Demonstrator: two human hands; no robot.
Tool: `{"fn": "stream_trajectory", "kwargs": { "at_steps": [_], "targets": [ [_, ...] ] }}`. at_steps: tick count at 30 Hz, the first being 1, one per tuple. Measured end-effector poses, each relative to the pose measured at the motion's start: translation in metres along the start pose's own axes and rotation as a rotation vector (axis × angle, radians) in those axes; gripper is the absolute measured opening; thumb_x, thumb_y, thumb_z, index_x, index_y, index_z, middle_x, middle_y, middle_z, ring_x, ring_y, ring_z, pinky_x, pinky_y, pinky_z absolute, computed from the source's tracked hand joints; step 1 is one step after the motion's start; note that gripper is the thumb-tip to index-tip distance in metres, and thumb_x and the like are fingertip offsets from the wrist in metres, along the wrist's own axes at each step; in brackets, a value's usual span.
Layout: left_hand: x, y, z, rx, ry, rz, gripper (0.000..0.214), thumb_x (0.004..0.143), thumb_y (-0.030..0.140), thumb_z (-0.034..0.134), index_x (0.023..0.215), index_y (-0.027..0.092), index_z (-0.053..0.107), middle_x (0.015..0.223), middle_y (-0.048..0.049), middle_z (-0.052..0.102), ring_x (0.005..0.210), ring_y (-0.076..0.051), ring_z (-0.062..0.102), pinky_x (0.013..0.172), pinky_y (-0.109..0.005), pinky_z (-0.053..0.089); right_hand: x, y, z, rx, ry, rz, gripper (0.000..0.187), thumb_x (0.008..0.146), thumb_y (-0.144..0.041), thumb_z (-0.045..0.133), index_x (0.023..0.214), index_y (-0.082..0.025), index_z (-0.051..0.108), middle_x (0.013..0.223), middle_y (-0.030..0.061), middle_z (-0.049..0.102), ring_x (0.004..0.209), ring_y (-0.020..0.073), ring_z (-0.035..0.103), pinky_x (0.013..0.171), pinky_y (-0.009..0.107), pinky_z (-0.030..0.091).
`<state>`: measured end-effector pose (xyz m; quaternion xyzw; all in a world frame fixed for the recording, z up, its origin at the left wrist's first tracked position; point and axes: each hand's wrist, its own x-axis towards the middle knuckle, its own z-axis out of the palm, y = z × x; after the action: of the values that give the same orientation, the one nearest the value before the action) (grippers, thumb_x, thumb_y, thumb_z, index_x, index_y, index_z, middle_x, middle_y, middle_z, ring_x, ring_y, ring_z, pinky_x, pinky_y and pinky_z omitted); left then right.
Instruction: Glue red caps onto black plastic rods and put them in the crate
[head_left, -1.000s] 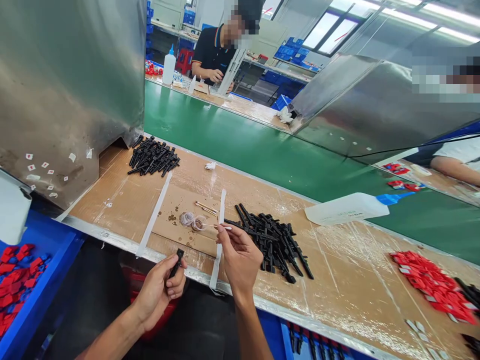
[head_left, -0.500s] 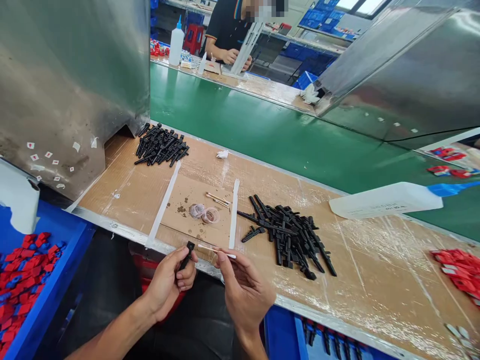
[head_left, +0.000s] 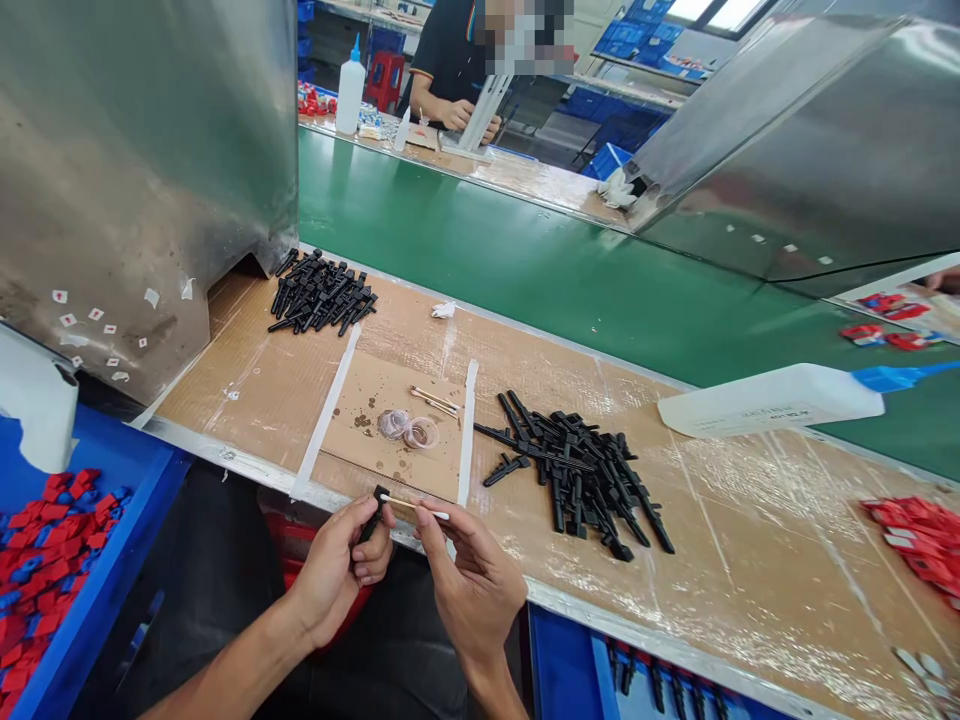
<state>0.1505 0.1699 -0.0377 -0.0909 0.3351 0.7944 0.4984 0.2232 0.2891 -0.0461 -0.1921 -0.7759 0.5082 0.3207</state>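
My left hand point(head_left: 334, 570) is closed around a small black plastic part point(head_left: 373, 512), held upright at the near edge of the bench. My right hand point(head_left: 469, 580) pinches a thin cotton swab point(head_left: 414, 506) whose left tip touches the top of that black part. Just beyond my hands, on a taped cardboard patch, lie two small clear caps point(head_left: 409, 430) and two spare swabs point(head_left: 435, 400). A pile of black parts point(head_left: 577, 470) lies to the right of my hands.
A second pile of black parts point(head_left: 322, 292) sits at the far left by a metal housing point(head_left: 142, 160). A white squeeze bottle point(head_left: 772, 400) lies on its side at the right. Red parts fill a blue bin point(head_left: 45, 560). A person works across the green conveyor point(head_left: 540, 270).
My right hand drew back from the clear caps to the bench edge and brought the swab's tip onto the black part in my left hand. The view shifted slightly downward.
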Motion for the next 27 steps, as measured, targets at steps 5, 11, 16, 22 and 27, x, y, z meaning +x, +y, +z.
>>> {"fn": "stream_trajectory", "kwargs": {
  "at_steps": [5,11,16,22,27],
  "targets": [
    [0.0,-0.002,0.0,0.026,0.018,0.022,0.024,0.094,0.034,0.047,0.084,0.014,0.056,0.052,0.0095,0.022,0.047,-0.007,0.016,0.049,-0.024,0.015,0.002,-0.001,0.0,-0.055,0.007,-0.074,0.023,0.082,-0.01,0.069,0.099,-0.025,0.072,0.092,0.002,0.075,0.082,0.0184,0.071,0.074,0.03,0.06],
    [0.001,-0.003,0.002,0.052,0.038,0.047,0.024,0.094,0.035,0.048,0.082,0.015,0.055,0.051,0.0095,0.023,0.047,-0.007,0.016,0.049,-0.023,0.015,0.003,-0.003,0.0,-0.115,0.008,-0.166,0.024,0.082,-0.009,0.068,0.1,-0.024,0.071,0.091,0.0017,0.075,0.08,0.0188,0.071,0.074,0.031,0.059],
    [0.002,-0.004,0.003,0.062,0.046,0.062,0.024,0.092,0.037,0.051,0.083,0.015,0.056,0.052,0.0097,0.022,0.047,-0.007,0.016,0.049,-0.023,0.015,0.003,-0.007,-0.002,-0.2,0.005,-0.279,0.027,0.083,-0.006,0.067,0.102,-0.024,0.068,0.09,0.0016,0.075,0.08,0.0184,0.072,0.075,0.031,0.059],
    [0.001,-0.004,0.003,0.067,0.064,0.069,0.026,0.09,0.04,0.055,0.081,0.015,0.056,0.051,0.0099,0.023,0.046,-0.006,0.015,0.047,-0.022,0.015,0.004,-0.015,-0.003,-0.32,-0.019,-0.409,0.032,0.083,-0.004,0.066,0.107,-0.024,0.064,0.09,0.0024,0.075,0.08,0.0173,0.072,0.074,0.03,0.059],
    [0.002,-0.005,0.003,0.081,0.064,0.079,0.028,0.088,0.042,0.057,0.079,0.016,0.056,0.051,0.0097,0.023,0.046,-0.006,0.016,0.047,-0.021,0.016,0.004,-0.018,-0.002,-0.316,-0.023,-0.427,0.031,0.083,-0.003,0.066,0.106,-0.023,0.064,0.088,0.0028,0.075,0.078,0.0175,0.072,0.072,0.03,0.06]
  ]
}}
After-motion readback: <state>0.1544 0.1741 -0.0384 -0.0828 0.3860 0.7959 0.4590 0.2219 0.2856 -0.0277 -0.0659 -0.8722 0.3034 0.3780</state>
